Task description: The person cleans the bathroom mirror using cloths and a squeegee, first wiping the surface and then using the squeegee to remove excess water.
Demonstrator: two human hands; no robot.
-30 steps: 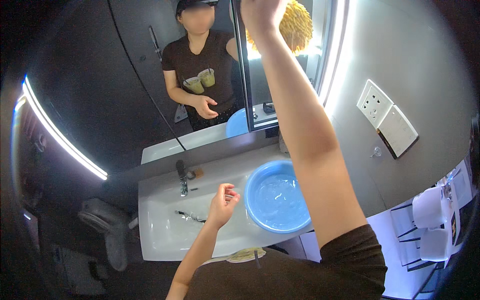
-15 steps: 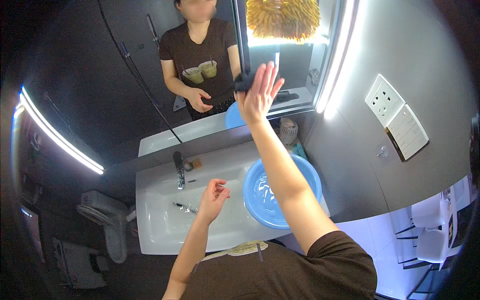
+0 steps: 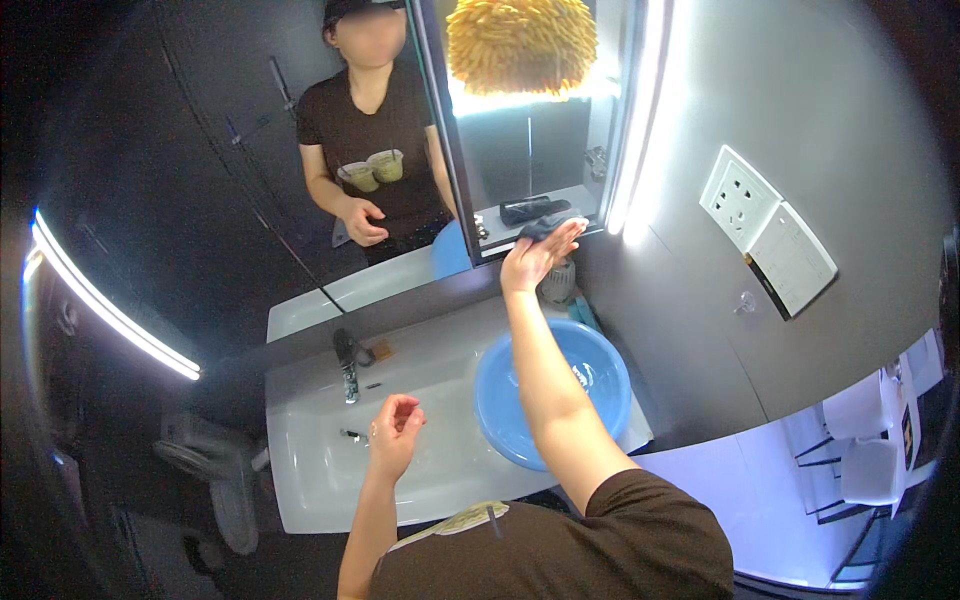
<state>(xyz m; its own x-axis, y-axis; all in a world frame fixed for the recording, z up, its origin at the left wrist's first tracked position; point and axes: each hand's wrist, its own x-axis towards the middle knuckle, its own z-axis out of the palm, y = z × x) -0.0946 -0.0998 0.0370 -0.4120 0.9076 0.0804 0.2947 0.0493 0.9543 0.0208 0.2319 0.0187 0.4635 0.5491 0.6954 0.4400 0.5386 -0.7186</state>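
My right hand [image 3: 540,262] presses a dark cloth [image 3: 543,229] against the lower edge of the lit cabinet [image 3: 490,256] beside the mirror, its fingers stretched out along the cloth. Just behind the cloth, a black object [image 3: 522,211] lies on the cabinet's bottom shelf. My left hand [image 3: 396,440] hovers above the white washbasin [image 3: 300,480], fingers loosely curled, thumb apart, and nothing visible in it. Beneath my right forearm, a blue tub [image 3: 490,400] stands on the basin's right side; liquid seems to glint inside it.
The tap [image 3: 346,365] rises at the basin's back edge. A yellow shaggy cleaning item [image 3: 522,45] shows high in the cabinet. A grey ribbed container [image 3: 558,285] stands behind the tub. On the right wall are a socket panel [image 3: 741,200] and a small hook [image 3: 745,302].
My right hand has moved with the cloth from the cabinet's left side down and rightward to its lower edge. The view has shifted slightly; my left hand stays over the basin.
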